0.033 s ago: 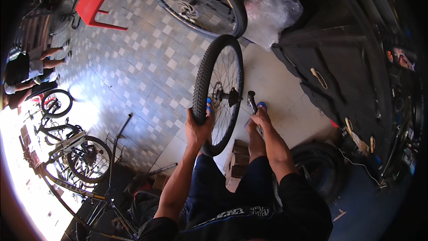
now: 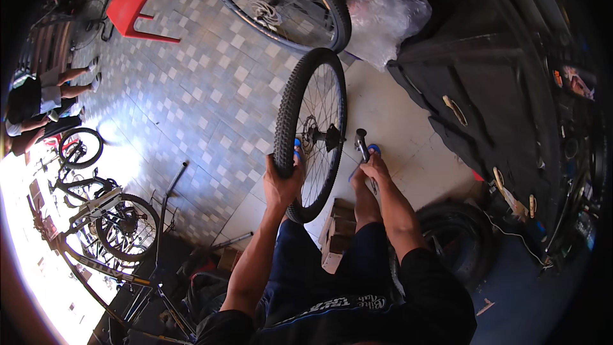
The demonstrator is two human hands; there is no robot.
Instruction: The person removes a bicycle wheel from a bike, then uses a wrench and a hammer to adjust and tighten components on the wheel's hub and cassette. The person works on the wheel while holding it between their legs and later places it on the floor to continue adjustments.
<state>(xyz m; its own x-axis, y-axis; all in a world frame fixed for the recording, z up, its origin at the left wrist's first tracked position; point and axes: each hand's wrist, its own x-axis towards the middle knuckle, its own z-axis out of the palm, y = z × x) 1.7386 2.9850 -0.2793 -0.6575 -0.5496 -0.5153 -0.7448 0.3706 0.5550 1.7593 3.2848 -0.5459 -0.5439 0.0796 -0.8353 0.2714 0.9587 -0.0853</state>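
Observation:
My left hand is closed around the lower near side of a bicycle wheel with a knobbly black tyre. The wheel stands upright in front of me, with a brake disc and a dark sprocket cassette at its hub. To the right of the wheel, my right hand is wrapped around a metal tool with a dark rounded head and a shiny shaft. The tool's head points away from me, apart from the cassette. Its lower end is hidden by my fingers.
Beyond stands another bicycle wheel, beside a clear plastic bag. A red chair is at the far left. Bicycles stand at left, with people behind. Wooden blocks lie between my legs; a tyre is at right.

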